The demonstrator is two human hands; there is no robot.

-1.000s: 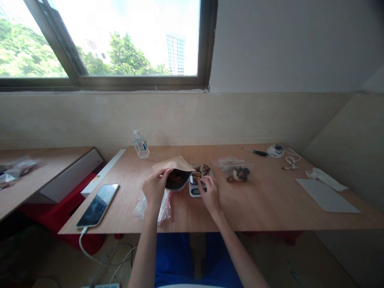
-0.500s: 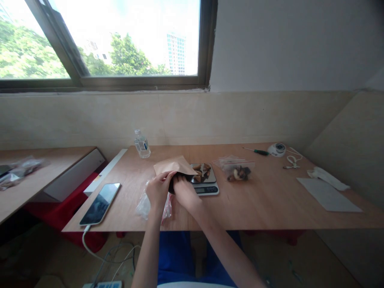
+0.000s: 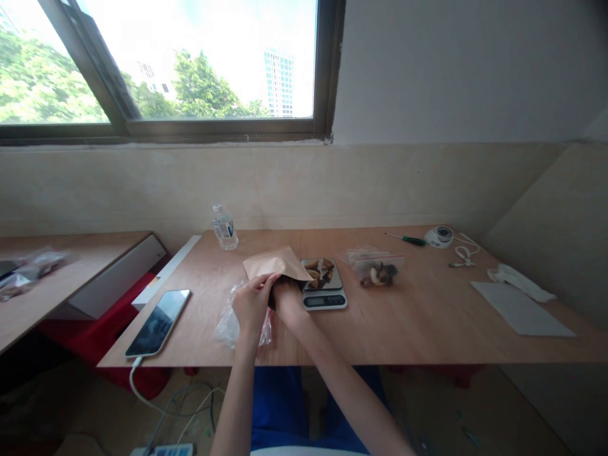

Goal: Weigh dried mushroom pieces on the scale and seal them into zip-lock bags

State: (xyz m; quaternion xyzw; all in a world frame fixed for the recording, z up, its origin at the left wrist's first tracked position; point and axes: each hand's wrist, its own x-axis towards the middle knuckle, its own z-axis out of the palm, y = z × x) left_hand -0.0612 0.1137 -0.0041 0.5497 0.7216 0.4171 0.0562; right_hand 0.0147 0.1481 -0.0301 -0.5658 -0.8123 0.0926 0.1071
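A brown kraft paper bag (image 3: pixel 276 261) with a dark inside lies tilted over the table, its mouth facing me. My left hand (image 3: pixel 251 303) pinches the edge of that mouth between thumb and fingers. Inside the opening is my right hand (image 3: pixel 289 303); its fingers are hidden, so I cannot see whether they hold anything. Just right of the bag, a kitchen scale (image 3: pixel 327 300) carries brown dried pieces (image 3: pixel 325 272) on its plate. Under and beside my left hand lie clear zip bags (image 3: pixel 228 326) with red seals.
Farther right are more clear bags, one holding dark dried pieces (image 3: pixel 379 275). A water bottle (image 3: pixel 225 228) stands at the back; a phone (image 3: pixel 158 323) on a cable lies left. A screwdriver (image 3: pixel 412 240), a dome camera (image 3: pixel 439 237) and white paper (image 3: pixel 521 308) are at the right.
My right hand has gone deeper into the paper bag, and its fingers have passed out of sight. My left hand keeps its pinch on the edge.
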